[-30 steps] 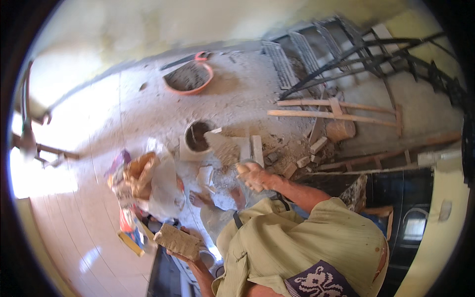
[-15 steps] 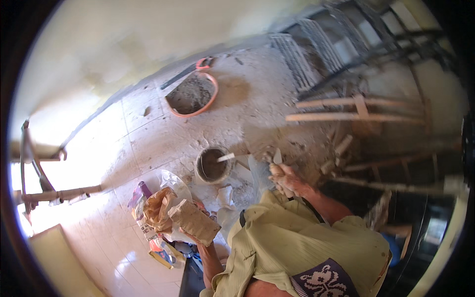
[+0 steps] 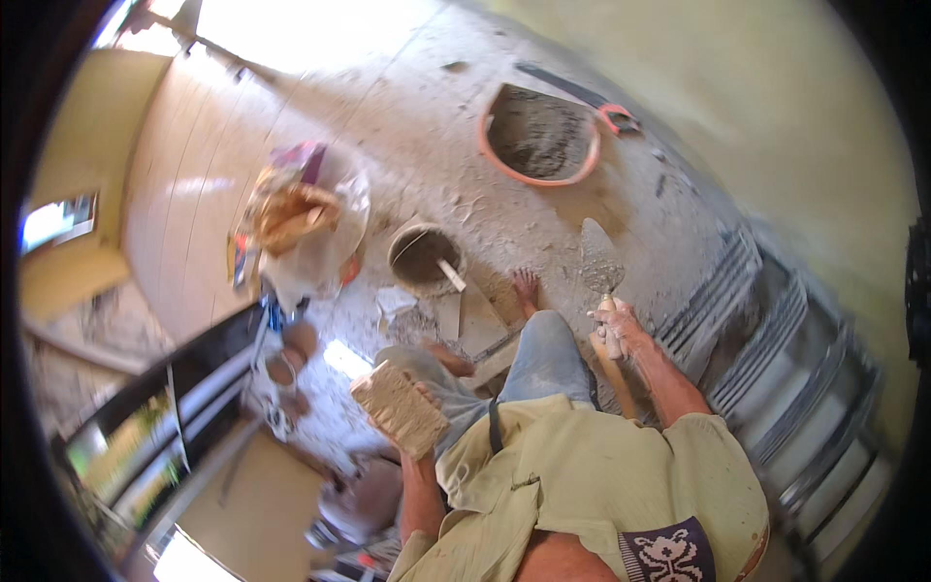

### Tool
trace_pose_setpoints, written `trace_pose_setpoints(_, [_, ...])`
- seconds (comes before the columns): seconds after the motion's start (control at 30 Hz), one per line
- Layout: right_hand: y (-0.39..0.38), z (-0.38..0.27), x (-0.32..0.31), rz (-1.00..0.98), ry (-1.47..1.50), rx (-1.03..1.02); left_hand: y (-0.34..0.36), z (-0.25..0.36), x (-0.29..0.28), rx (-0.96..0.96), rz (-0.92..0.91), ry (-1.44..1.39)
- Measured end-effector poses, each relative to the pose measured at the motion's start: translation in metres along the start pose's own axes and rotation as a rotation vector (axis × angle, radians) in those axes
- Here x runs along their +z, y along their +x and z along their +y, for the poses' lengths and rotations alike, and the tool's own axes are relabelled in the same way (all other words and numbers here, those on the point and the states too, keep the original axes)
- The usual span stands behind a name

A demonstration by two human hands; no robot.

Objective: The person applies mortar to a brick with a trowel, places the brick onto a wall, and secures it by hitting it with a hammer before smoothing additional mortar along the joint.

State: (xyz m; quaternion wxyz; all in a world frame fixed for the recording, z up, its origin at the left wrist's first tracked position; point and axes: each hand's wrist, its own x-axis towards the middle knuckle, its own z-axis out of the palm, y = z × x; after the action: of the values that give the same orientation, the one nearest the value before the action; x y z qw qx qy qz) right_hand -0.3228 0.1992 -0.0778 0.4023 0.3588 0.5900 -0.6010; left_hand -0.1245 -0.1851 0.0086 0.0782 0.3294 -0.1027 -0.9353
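My left hand [image 3: 424,393] grips a rough tan brick [image 3: 398,411] from beneath, with fingers round its far edge, in front of my left knee. Out to the right, my right hand [image 3: 626,330] is closed on the wooden handle of a trowel [image 3: 601,264]. The trowel's pointed blade, coated with grey mortar, faces away from me. Ahead of my legs stands a bucket [image 3: 460,281] with a thin wire handle and a pale flat stick [image 3: 451,275] leaning in it. Beyond that lies an orange-rimmed tub [image 3: 539,180] of grey mortar.
A long dark tool with an orange handle [image 3: 611,118] lies behind the tub, near the yellowish wall [image 3: 776,107]. Paper and plastic bags [image 3: 296,218] sit at the left on the dusty tiled floor [image 3: 388,107]. Dark slatted frames [image 3: 718,291] are stacked at the right.
My view has turned, so the tub and bucket sit differently in the picture. The trowel's mortar-coated blade now shows plainly to the right of my legs. The brick is still in my left hand.
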Motion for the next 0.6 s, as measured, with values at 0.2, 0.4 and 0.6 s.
trace_pose_setpoints(0.2, [0.030,-0.017,0.030,-0.176,-0.188,-0.009,-0.054,-0.096,-0.018,0.281,-0.184,-0.307])
trace_pose_setpoints(0.4, [0.065,-0.031,0.087,-0.262,-0.274,-0.091,-0.083,-0.146,-0.008,0.635,-0.132,-0.332])
trace_pose_setpoints(0.6, [0.143,-0.025,0.132,-0.443,-0.720,-0.255,-0.118,-0.245,-0.058,0.884,-0.236,-0.481])
